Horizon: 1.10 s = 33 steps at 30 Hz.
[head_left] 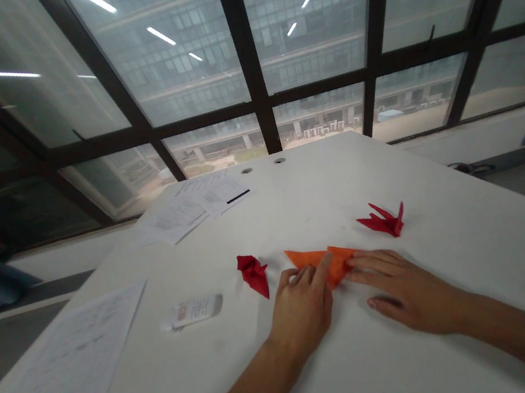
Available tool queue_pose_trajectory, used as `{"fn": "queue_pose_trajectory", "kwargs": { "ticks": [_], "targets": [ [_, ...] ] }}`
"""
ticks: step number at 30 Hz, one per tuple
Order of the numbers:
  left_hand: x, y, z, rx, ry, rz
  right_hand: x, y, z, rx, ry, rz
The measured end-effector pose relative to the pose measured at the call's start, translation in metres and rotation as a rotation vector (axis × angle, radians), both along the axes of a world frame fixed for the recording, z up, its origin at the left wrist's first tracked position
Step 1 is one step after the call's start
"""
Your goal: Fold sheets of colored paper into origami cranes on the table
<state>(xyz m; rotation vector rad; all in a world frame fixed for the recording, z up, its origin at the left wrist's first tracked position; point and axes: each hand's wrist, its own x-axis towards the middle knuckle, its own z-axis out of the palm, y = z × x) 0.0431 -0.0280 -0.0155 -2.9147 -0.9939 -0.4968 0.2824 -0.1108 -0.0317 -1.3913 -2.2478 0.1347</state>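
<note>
A folded sheet of orange origami paper (308,258) lies on the white table between my hands. My left hand (300,305) is on its near left side, the index finger stretched over the paper and pressing it, the other fingers curled. The fingers of my right hand (406,293) are stretched out flat against the paper's right end, with the thumb apart from it. Part of the paper is hidden under the fingers. To the left of my left hand sits a red folded paper figure (255,275). Beyond my right hand stands a red paper crane (386,220).
A small clear packet with a printed label (196,311) lies on the white table (315,204) at left. A large printed sheet (66,380) covers the near left corner. Several papers (184,211) overlap farther back. Tall windows (302,20) rise behind the table.
</note>
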Motion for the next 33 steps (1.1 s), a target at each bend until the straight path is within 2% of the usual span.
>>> {"fn": "queue_pose_trajectory", "kwargs": {
  "ticks": [10, 15, 19, 23, 33],
  "targets": [
    [0.001, -0.006, 0.006, -0.086, 0.059, -0.036, 0.000, 0.004, -0.001, -0.056, -0.019, -0.019],
    [-0.001, 0.000, 0.002, -0.123, 0.000, -0.034, -0.002, 0.004, 0.003, -0.086, -0.059, -0.010],
    [-0.003, 0.002, -0.002, -0.152, -0.002, -0.084, -0.002, 0.004, 0.002, -0.086, -0.076, -0.067],
    [-0.003, 0.002, -0.003, -0.161, -0.008, -0.079, 0.000, 0.004, -0.003, -0.070, -0.099, -0.109],
    [-0.001, 0.001, 0.001, -0.189, -0.022, -0.071, 0.002, 0.005, -0.014, 0.051, -0.124, -0.319]
  ]
}}
